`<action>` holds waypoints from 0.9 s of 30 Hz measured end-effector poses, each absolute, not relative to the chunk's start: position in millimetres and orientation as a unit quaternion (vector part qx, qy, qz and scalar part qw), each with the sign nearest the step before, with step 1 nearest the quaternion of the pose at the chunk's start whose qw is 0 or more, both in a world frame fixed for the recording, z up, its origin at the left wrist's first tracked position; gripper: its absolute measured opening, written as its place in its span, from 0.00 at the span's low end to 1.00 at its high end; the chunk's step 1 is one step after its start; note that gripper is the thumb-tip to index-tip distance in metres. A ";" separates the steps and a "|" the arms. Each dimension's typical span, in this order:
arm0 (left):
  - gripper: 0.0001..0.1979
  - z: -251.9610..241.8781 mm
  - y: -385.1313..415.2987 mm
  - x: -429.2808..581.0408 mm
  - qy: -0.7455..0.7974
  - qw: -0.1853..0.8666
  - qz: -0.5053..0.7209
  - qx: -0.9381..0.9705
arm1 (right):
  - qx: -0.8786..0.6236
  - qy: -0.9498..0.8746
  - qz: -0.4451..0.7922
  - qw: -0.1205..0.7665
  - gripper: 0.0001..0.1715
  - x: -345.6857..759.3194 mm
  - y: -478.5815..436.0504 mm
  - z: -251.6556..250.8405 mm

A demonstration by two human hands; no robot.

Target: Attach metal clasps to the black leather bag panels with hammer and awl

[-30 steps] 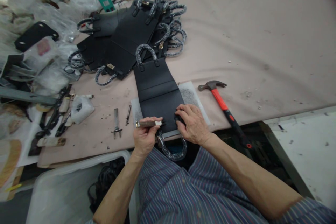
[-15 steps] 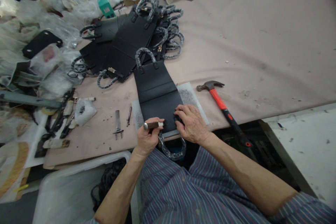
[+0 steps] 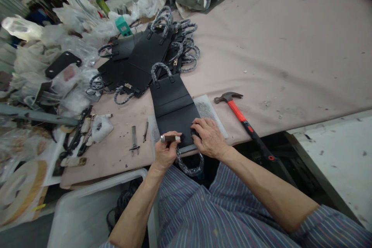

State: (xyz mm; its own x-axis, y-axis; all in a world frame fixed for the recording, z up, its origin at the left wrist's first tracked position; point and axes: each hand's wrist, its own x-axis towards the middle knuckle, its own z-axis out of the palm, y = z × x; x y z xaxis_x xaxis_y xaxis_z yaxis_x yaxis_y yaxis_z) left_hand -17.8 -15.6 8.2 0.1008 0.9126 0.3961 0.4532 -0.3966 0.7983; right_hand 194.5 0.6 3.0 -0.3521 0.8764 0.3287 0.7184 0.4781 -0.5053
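Workshop table: black leather tote lying at the edge, short metal punch in the left hand

Pale pink cloth is covering the table, with plastic bags heaped towards the far left and a green box standing among them; a pile of similar black totes is lying beyond, their handles wrapped in clear plastic; the black leather tote is lying flat on a grey speckled board, probably to give the leather a firm backing and to spare the cloth; its near end is reaching the table edge, while its wrapped handle is hanging over that edge, apparently so the loop does not lift the leather off the board; the left hand's fingers are closed firmly around the punch, which is being held level just over the tote's near corner, its bright tip pointing left; the right hand is pressing down on the tote's near end, seemingly to steady it, fingers curled over a dark part there; whether they are pinching that part is impossible to tell; a red-handled claw hammer is lying right of the board, within easy reach; a steel tool and a slim awl are lying to the left; a white plastic bin is standing below the table edge
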 end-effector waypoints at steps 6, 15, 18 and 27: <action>0.05 3.5 -14.0 -14.8 0.497 0.266 0.461 0.685 | -0.488 -0.812 0.135 0.290 0.14 196.4 0.3 3.1; 0.04 -0.6 -12.0 -12.0 0.495 0.257 0.457 0.693 | -0.468 -0.805 0.166 0.325 0.13 199.2 1.4 5.5; 0.04 4.5 -11.4 -8.4 0.498 0.257 0.453 0.693 | -0.479 -0.788 0.145 0.359 0.14 222.8 4.1 11.9; 0.05 -0.5 -14.0 -6.9 0.492 0.258 0.458 0.694 | -0.764 -0.578 0.205 0.200 0.09 325.0 -1.2 8.5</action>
